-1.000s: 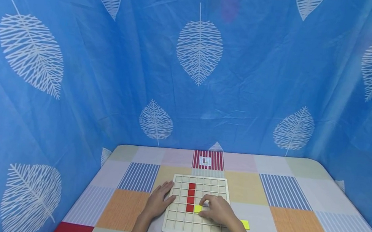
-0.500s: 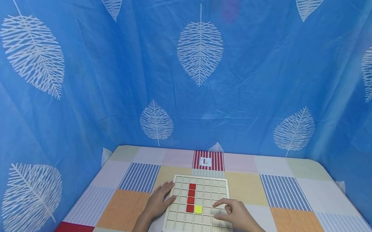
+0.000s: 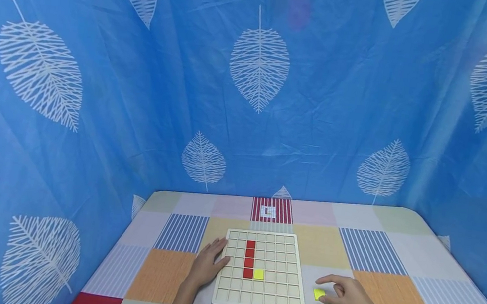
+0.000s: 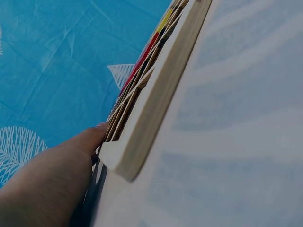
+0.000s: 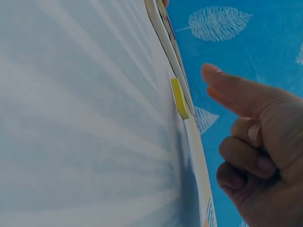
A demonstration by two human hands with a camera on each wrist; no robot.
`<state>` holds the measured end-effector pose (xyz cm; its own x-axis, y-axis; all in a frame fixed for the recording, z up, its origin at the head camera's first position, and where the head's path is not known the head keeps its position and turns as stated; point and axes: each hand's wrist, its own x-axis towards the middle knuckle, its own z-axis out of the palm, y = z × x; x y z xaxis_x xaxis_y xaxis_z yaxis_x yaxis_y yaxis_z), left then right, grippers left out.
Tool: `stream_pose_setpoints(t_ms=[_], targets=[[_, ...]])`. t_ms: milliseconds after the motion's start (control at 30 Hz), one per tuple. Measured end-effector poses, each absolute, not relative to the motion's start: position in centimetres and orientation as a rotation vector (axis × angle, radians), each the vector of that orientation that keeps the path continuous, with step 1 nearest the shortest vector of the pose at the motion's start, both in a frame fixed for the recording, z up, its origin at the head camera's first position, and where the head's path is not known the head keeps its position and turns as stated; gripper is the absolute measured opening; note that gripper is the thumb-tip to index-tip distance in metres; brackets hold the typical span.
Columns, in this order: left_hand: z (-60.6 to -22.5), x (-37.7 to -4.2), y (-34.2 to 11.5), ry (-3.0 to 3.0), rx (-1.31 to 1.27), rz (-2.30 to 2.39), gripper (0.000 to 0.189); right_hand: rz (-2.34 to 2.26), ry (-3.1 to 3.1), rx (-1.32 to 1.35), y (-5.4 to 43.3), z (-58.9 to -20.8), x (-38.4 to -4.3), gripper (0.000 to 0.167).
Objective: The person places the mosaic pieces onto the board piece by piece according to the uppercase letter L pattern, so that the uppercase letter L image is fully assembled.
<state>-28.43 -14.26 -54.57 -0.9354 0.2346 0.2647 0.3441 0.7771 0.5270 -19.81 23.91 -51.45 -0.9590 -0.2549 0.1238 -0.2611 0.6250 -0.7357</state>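
Note:
A pale wooden grid board (image 3: 259, 302) lies on the table, its cells square and raised-edged. Several red tiles (image 3: 249, 262) fill a column of cells, and one yellow tile (image 3: 258, 274) sits in the cell right of the lowest red one. My left hand (image 3: 205, 267) rests against the board's left edge, fingers straight, thumb over the rim. To the right of the board, a loose yellow tile (image 3: 319, 294) lies on the cloth. Above it hovers my right hand (image 3: 353, 299), thumb and index finger spread, the other fingers curled; the right wrist view shows the tile (image 5: 179, 98) apart from the hand.
A small printed card (image 3: 269, 211) with a grid pattern lies behind the board on a red-striped patch. A patchwork tablecloth (image 3: 389, 299) covers the table. Blue curtains (image 3: 312, 104) with white leaves enclose the back and sides.
My right hand has let go of the yellow tile on the board and moved right to the loose yellow tile. My left hand has stayed at the board's edge.

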Motion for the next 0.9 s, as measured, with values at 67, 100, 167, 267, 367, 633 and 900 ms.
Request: stream_pose_setpoints(t_ms=[67, 100, 167, 267, 367, 633, 900], targets=[[-54.5, -28.4, -14.3, -2.789, -0.444, -0.886, 0.053, 1.259, -2.86, 0.405, 24.1, -51.5, -19.7, 0.036], [-54.5, -28.4, -14.3, -2.789, -0.442, -0.891, 0.053, 1.256, -2.869, 0.392, 24.1, -51.6, -19.7, 0.036], [-54.6, -28.4, -14.3, -2.785, -0.443, -0.897, 0.053, 1.246, -2.885, 0.372, 24.2, -51.7, -19.7, 0.038], [-54.6, -28.4, -14.3, -2.784, -0.444, -0.903, 0.053, 1.223, -2.887, 0.383, 24.3, -52.0, -19.7, 0.037], [-54.7, -28.4, -14.3, -2.787, -0.443, -0.903, 0.053, 1.215, -2.881, 0.397, 24.5, -52.3, -19.7, 0.035], [-54.6, -28.4, -14.4, -2.793, -0.444, -0.897, 0.054, 1.21, -2.87, 0.402, 24.4, -52.3, -20.2, 0.03], [-54.6, -28.5, -14.3, -2.795, -0.437, -0.906, 0.054, 1.183, -2.791, 0.451, 22.3, -50.7, -21.7, 0.028]])
